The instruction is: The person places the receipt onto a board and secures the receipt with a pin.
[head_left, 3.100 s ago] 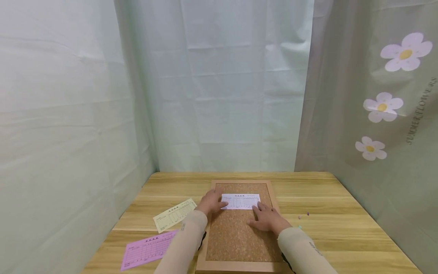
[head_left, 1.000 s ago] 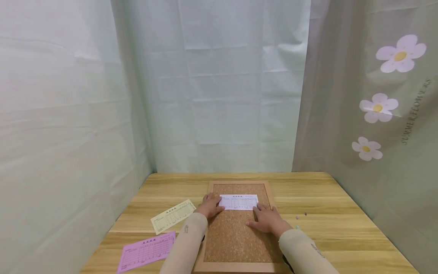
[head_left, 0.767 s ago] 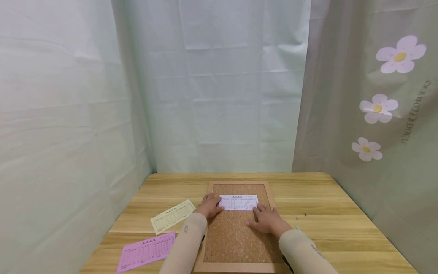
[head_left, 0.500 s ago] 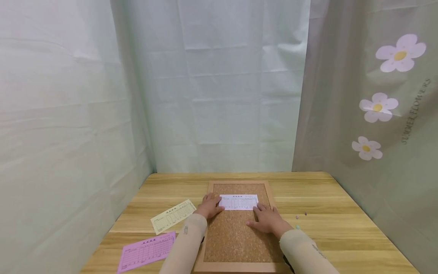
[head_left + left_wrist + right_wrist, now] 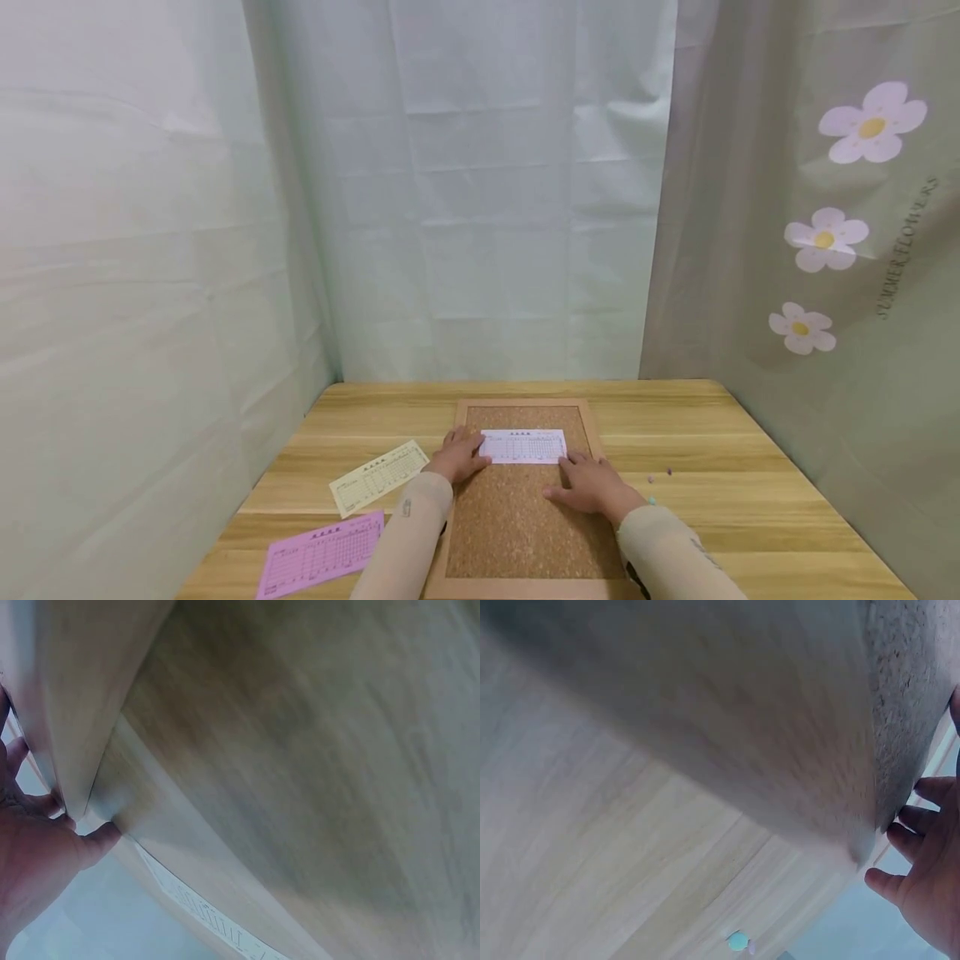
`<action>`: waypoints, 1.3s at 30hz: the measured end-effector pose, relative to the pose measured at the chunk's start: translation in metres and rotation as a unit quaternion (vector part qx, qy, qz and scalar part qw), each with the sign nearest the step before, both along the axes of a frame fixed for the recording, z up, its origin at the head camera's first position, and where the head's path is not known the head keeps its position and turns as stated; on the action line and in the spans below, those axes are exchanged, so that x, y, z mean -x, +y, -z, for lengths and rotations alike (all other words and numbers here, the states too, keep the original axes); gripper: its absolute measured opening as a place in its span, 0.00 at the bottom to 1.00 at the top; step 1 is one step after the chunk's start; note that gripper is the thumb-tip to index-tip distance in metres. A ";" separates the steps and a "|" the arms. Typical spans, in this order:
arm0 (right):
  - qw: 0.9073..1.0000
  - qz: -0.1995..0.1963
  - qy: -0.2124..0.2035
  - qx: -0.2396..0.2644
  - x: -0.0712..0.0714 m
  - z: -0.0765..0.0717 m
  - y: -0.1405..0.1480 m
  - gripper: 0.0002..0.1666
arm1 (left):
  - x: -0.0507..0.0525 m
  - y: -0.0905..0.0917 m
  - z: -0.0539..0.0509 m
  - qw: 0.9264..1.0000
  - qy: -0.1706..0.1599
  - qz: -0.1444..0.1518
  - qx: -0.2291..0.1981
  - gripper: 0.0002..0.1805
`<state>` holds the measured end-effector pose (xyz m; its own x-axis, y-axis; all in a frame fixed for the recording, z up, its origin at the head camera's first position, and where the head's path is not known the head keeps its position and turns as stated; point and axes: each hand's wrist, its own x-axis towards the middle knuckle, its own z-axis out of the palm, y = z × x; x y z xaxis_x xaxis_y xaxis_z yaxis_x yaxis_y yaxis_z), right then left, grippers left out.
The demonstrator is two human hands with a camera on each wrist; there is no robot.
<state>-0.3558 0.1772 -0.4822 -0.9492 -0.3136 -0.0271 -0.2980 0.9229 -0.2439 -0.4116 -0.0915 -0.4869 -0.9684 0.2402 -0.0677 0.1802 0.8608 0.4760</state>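
A white printed form slip [image 5: 522, 447] lies flat across the upper part of a wood-framed corkboard [image 5: 517, 529] in the head view. At the slip's left end is my left hand [image 5: 456, 457], its thumb touching the edge and its fingers over the board's left frame. My right hand [image 5: 588, 483] rests on the cork with fingers extended, fingertips at the slip's lower right corner and thumb pointing left. In the right wrist view, fingers [image 5: 907, 844] lie along the cork surface. The left wrist view shows the left thumb spread toward the table beside the frame.
Left of the board lie a yellow form slip [image 5: 378, 477] and, nearer, a pink form slip [image 5: 322, 554]. Several tiny coloured pieces, among them a turquoise one [image 5: 652, 501], lie on the wooden table [image 5: 750, 517] to the right. Pale curtains [image 5: 487, 208] enclose the table.
My right hand has shifted slightly to the right at the slip's corner. The left hand and slip hold their places; the head view has moved a little.
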 end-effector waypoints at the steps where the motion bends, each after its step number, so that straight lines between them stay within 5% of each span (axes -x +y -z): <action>1: 1.000 -0.001 0.001 0.000 0.000 0.000 0.001 0.47 | 0.001 0.000 0.000 1.000 -0.001 0.000 0.001 0.32; 9: 0.997 -0.022 0.063 0.039 0.002 -0.002 0.015 0.39 | 0.001 0.001 0.005 1.000 -0.002 -0.005 -0.008 0.32; 20: 0.987 0.036 0.130 0.092 0.002 -0.029 0.058 0.26 | 0.003 0.001 0.005 1.000 0.007 -0.002 0.005 0.32; 32: 0.973 0.093 0.151 0.145 0.001 -0.049 0.120 0.25 | 0.005 -0.002 0.006 1.000 0.019 0.003 0.008 0.32; 39: 0.970 0.113 0.156 0.150 -0.006 -0.047 0.143 0.26 | 0.007 -0.001 0.008 1.000 0.023 0.005 0.013 0.33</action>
<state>-0.3500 0.3197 -0.4352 -0.9418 -0.0461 0.3331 -0.1992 0.8746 -0.4421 -0.4186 -0.0921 -0.4945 -0.9683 0.2480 -0.0295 0.2095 0.8708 0.4448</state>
